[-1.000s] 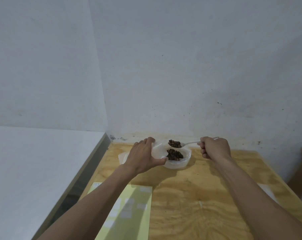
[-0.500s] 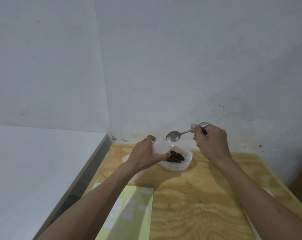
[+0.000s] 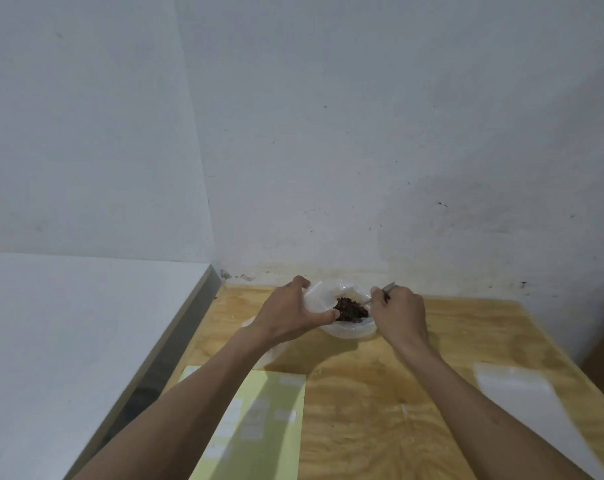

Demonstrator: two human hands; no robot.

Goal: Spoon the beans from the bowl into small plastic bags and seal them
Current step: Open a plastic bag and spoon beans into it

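Note:
A translucent white bowl (image 3: 349, 330) of dark brown beans (image 3: 351, 308) stands at the far end of the plywood table (image 3: 380, 382), near the wall. My left hand (image 3: 293, 315) holds a small clear plastic bag (image 3: 319, 296) open at the bowl's left rim, thumb against the beans. My right hand (image 3: 399, 315) grips a metal spoon (image 3: 385, 291) by its handle; the spoon's bowl dips down into the beans and is hidden among them.
A yellow-green sheet with pale labels (image 3: 255, 424) lies at the table's near left. A flat clear plastic bag (image 3: 515, 388) lies at the right. A white surface (image 3: 68, 341) adjoins the table's left edge. The wall stands just behind the bowl.
A second ago the spoon held beans above the bowl. It then rose empty near the bag. Now my right hand has lowered it into the beans. The left hand kept the bag.

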